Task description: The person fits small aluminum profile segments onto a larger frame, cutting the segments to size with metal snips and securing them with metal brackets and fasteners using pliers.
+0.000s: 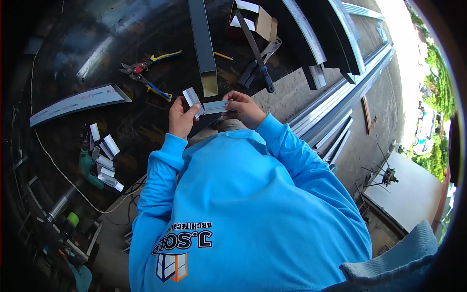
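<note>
My left hand point(182, 118) is closed on a short silver metal bracket point(191, 97), with the thumb pressed on its lower part. A second flat piece of silver metal point(215, 107) is pinched between the thumb and fingers of my right hand point(244, 109). The two pieces meet end to side at an angle, close over the dark table point(146, 146). Just beyond them, the open end of a long dark rectangular metal tube point(206, 63) points toward me. Red, blue and yellow tin snips point(138, 68) lie beyond my left hand, handles spread.
Small silver metal pieces point(111, 145) lie beside a green power drill point(86, 163) at left, near a film-covered strip point(80, 101). A file point(253, 44), clamping pliers point(265, 56), a pencil point(223, 56) and an opened cardboard box point(266, 25) sit beyond my right hand. Long metal profiles point(335, 102) stretch along the right.
</note>
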`<state>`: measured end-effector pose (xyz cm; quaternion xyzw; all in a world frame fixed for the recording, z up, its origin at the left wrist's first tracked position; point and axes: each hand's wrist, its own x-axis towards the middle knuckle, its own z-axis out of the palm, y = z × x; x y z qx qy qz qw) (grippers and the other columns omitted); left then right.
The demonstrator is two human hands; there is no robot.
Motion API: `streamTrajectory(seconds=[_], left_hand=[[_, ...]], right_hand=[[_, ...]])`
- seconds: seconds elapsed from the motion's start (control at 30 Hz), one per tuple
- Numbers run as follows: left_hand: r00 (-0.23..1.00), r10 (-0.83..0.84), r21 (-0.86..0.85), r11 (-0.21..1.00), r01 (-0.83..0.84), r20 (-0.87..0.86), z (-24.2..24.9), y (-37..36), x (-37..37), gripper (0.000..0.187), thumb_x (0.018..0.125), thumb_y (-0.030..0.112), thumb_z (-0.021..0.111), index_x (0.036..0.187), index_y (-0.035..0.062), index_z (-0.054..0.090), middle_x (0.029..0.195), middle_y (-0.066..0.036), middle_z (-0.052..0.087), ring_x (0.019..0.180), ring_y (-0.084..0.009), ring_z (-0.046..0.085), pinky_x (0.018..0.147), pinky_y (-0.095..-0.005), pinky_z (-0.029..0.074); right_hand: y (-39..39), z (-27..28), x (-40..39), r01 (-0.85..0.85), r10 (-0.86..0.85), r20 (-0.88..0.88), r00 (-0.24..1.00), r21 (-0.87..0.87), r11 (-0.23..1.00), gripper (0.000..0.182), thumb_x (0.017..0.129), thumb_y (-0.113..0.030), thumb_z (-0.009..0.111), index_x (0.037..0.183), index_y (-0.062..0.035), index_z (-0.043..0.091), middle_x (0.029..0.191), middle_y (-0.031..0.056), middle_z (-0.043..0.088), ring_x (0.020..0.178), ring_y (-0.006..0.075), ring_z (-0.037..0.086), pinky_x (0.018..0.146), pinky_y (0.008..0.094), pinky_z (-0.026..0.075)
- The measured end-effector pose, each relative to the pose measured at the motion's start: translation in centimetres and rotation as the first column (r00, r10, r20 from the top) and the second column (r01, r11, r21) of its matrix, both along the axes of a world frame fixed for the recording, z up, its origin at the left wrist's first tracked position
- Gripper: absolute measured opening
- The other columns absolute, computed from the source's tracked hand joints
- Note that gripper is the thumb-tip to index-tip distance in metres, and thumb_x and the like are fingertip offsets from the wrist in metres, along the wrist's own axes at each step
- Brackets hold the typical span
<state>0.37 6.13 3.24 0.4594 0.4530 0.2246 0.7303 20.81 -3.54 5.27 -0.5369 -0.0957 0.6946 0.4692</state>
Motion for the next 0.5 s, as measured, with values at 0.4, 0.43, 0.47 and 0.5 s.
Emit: streamTrajectory(seconds=[0.4,0.43,0.47,0.5], left_hand=[[0.936,0.141,0.402,0.916,0.001,-0.323,0.0,-0.5,4.5,0.022,0.080,0.007,0.071,0.097,0.0016,0.058,0.083,-0.008,0.068,0.077,-0.0149,0.066,0.067,-0.0307,0.053],[0.923,0.151,0.434,0.901,0.020,-0.355,0.2,-0.4,5.2,0.022,0.080,0.006,0.072,0.095,0.0021,0.057,0.082,-0.009,0.068,0.074,-0.0169,0.067,0.067,-0.0309,0.053],[0.913,0.161,0.460,0.887,0.032,-0.375,0.0,-0.3,5.7,0.023,0.080,0.006,0.073,0.095,0.0017,0.056,0.081,-0.007,0.067,0.073,-0.0131,0.065,0.068,-0.0293,0.051],[0.911,0.167,0.460,0.887,0.028,-0.377,-0.2,-0.1,6.1,0.023,0.080,0.006,0.073,0.095,0.0017,0.056,0.081,-0.007,0.067,0.073,-0.0131,0.065,0.068,-0.0293,0.051]], right_hand=[[1.1,-2.1,1.3,0.184,-0.239,-0.447,0.862,-0.164,0.969,0.017,0.086,0.001,0.059,0.098,-0.0104,0.053,0.099,0.0070,0.060,0.091,0.0214,0.062,0.087,0.0372,0.052],[1.2,-2.2,1.1,0.188,-0.226,-0.417,0.880,-0.129,0.974,0.017,0.087,0.000,0.060,0.098,-0.0107,0.053,0.099,0.0064,0.060,0.089,0.0209,0.061,0.085,0.0365,0.052],[1.6,-2.0,0.9,0.181,-0.220,-0.419,0.881,-0.131,0.975,0.017,0.087,0.000,0.060,0.098,-0.0107,0.053,0.099,0.0064,0.060,0.089,0.0209,0.061,0.085,0.0365,0.052],[2.1,-1.6,0.7,0.221,-0.266,-0.394,0.880,-0.157,0.963,0.016,0.087,-0.001,0.060,0.098,-0.0110,0.054,0.097,0.0061,0.060,0.085,0.0197,0.060,0.081,0.0348,0.051]])
